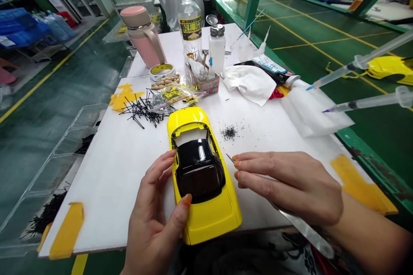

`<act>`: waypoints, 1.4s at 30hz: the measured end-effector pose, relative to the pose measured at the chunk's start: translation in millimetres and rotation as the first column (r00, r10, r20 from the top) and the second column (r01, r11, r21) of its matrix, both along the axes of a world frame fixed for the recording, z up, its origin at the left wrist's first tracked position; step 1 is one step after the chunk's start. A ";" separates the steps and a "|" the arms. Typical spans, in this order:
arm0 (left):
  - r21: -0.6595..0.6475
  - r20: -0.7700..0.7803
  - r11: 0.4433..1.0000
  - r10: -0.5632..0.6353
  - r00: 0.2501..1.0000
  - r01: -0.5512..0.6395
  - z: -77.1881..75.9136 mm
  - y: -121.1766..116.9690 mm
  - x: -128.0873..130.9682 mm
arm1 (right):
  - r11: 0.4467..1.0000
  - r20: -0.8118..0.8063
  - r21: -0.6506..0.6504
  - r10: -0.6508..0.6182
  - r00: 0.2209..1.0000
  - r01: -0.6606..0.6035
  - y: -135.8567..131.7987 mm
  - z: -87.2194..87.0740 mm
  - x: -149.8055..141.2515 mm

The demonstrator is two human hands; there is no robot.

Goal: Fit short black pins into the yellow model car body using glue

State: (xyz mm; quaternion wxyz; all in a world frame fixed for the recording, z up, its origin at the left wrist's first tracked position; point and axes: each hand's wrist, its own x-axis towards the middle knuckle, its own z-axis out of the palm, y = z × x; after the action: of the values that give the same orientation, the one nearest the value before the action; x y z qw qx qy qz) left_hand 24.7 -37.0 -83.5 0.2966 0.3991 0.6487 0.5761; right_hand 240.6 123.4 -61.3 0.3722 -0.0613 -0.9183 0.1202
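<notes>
A yellow toy car body [203, 210] with a glossy black roof lies on the white work board [122, 167], nose pointing away from me. My left hand [155, 219] grips its left side, thumb pressed on the rear edge of the black roof and fingers at the door. My right hand [290, 182] rests just right of the car, fingers pinched on metal tweezers [229, 157] whose tip points at the car's right side. The tweezers' handle runs back under my palm.
A heap of thin black pins [143, 109] and a small pile of black specks [229, 132] lie beyond the car. Behind stand a pink mug [143, 36], clear bottle [190, 19], dispenser bottle [217, 49], tape roll [161, 71], white cloth [250, 82]. Two syringes [355, 62] jut in from the right.
</notes>
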 end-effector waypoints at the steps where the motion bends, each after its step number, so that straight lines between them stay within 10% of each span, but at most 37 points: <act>1: 0.003 0.000 1.000 -0.004 1.000 0.004 0.0 0.5 -0.3 | 1.000 0.013 0.010 0.005 1.000 -0.005 0.9 -1.7 -1.0; 42: -0.020 0.018 0.999 0.025 1.000 -0.025 1.9 1.8 3.8 | 0.983 -0.022 -0.185 -0.009 1.000 0.005 8.3 2.3 -4.4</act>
State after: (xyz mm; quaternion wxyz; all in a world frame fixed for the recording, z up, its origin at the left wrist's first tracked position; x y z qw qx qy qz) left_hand 28.5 -35.3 -81.6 0.2993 0.3828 0.6565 0.5769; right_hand 236.2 131.7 -59.0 0.3760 -0.0973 -0.8985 0.2045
